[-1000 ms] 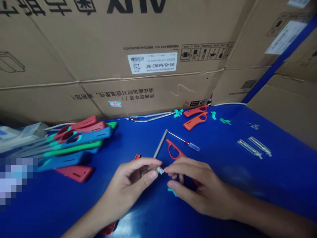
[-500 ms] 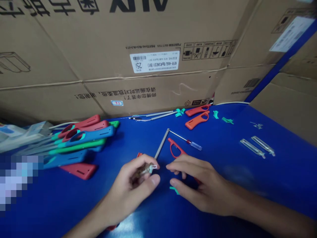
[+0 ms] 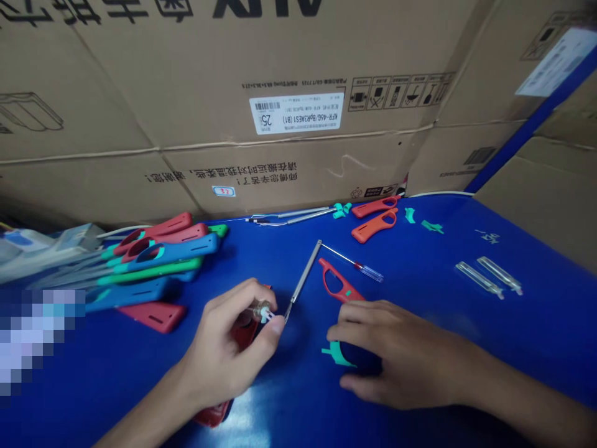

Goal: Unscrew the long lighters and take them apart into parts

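Observation:
My left hand [image 3: 228, 348] is closed around a clear lighter fuel tank with a pale valve end [image 3: 265, 312], which pokes out between thumb and fingertips. Most of the tank is hidden in the palm. Below this hand a red lighter shell half [image 3: 214, 415] lies on the table. My right hand [image 3: 396, 354] hovers over the table, thumb and fingers apart and nothing visibly held. Between its thumb and fingers lies a teal plastic trigger piece [image 3: 341, 354]. Another red shell half [image 3: 336, 283] with a finger loop sits partly under the right fingers. A grey metal lighter tube [image 3: 306, 271] points away from the left hand.
Several red, blue and green lighters [image 3: 172, 249] are piled at the left. A screwdriver [image 3: 372, 272] touches the metal tube's far end. Two clear tanks [image 3: 499, 275] lie at the right. Orange-red shells [image 3: 374, 226] and teal bits [image 3: 432, 226] line the back, before a cardboard wall [image 3: 289, 56].
My left hand has moved left and tilted with the tank, revealing more of the red shell. My right hand has shifted right and down, its fingers spreading above the teal trigger piece.

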Tool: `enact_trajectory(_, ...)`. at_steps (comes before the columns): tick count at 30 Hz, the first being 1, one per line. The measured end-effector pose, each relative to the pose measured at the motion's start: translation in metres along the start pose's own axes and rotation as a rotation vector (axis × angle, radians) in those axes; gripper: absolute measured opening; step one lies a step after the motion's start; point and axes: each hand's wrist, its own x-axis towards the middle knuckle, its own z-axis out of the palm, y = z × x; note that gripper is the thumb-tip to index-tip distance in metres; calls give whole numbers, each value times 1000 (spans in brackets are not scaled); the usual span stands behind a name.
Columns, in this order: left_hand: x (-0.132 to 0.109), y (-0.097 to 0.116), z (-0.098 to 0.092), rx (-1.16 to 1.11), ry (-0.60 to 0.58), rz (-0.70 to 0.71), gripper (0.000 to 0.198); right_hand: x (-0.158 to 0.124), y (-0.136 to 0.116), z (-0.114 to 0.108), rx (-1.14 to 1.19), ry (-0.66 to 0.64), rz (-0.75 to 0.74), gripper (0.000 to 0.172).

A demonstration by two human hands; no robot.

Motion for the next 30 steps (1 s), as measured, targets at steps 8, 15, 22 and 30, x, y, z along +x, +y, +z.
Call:
enact_trajectory(8, 6, -19, -12, -252, 14, -271, 16, 3, 4, 6, -35, 52, -48, 16)
enact_trajectory(15, 7, -36, -15, -99, -5, -224, 22, 21, -15, 15, -122, 178, -97, 19)
enact_trajectory(22, 6, -46, -14, 71, 15, -96, 13, 68, -52, 43, -173, 204, 26, 42)
enact_trajectory(30, 5, -47, -16, 122, 32, -49, 12, 72, -56, 39, -111, 184, -19, 21)
